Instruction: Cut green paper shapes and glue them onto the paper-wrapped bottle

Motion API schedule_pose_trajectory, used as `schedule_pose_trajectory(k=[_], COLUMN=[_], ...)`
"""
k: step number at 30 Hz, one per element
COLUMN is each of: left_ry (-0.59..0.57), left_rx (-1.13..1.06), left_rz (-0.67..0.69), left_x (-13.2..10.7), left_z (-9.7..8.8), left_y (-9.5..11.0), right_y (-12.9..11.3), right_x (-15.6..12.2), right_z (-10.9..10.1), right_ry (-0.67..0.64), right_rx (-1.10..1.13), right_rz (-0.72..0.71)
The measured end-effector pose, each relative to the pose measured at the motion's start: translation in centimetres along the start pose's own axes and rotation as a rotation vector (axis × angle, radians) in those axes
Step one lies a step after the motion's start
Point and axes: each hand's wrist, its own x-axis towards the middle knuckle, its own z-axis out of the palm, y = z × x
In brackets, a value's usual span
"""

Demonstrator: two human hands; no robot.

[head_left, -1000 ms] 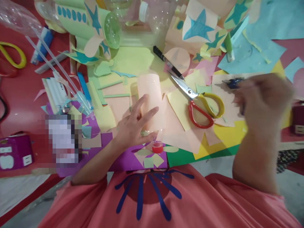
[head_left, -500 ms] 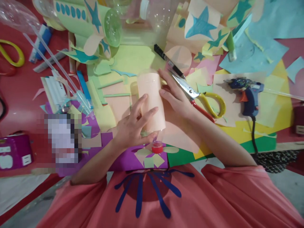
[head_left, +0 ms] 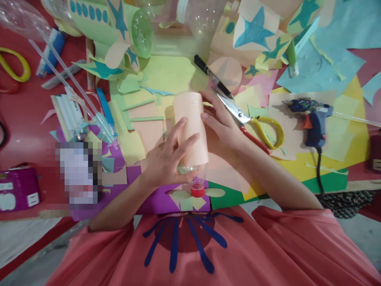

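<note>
A clear plastic bottle [head_left: 190,127] wrapped in peach paper lies on its side in the middle, its red cap [head_left: 197,192] pointing toward me. My left hand [head_left: 168,159] curls round the bottle's left side, fingers pressed on the paper. On the other side my right hand [head_left: 222,121] holds the bottle, fingers flat against the wrap. A blue hot-glue gun [head_left: 312,117] lies on the paper at the right, apart from both hands.
Red-and-yellow scissors [head_left: 253,127] and a black marker [head_left: 212,75] lie just beyond my right hand. Coloured paper scraps cover the red table [head_left: 20,119]. Glue sticks [head_left: 71,83], clear bottles [head_left: 202,20] and star-decorated paper crowd the back. A purple box [head_left: 18,190] sits left.
My right hand let go of the glue gun, which now lies at the right, and came left onto the bottle. The bottle has shifted slightly toward me.
</note>
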Motion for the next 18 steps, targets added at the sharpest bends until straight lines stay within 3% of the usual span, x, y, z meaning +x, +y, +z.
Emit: schedule_pose_trajectory(k=[6,13,15,18], left_ry=[-0.009,-0.005,-0.005,0.002], left_rx=[0.015,-0.036,-0.036,-0.038], left_rz=[0.014,0.016,0.020,0.031], left_x=[0.1,0.1,0.1,0.1], left_z=[-0.1,-0.2,-0.1,0.2], left_y=[0.0,-0.2,-0.4,-0.7], right_y=[0.0,-0.6,-2.0,-4.4], right_x=[0.1,-0.5,-1.1,-2.4], right_z=[-0.5,-0.4,-0.4,-0.2], right_ry=[-0.041,0.006,0.056,0.191], right_rx=[0.100,-0.051,-0.143,-0.243], right_rz=[0.038,0.052,0.014,-0.182])
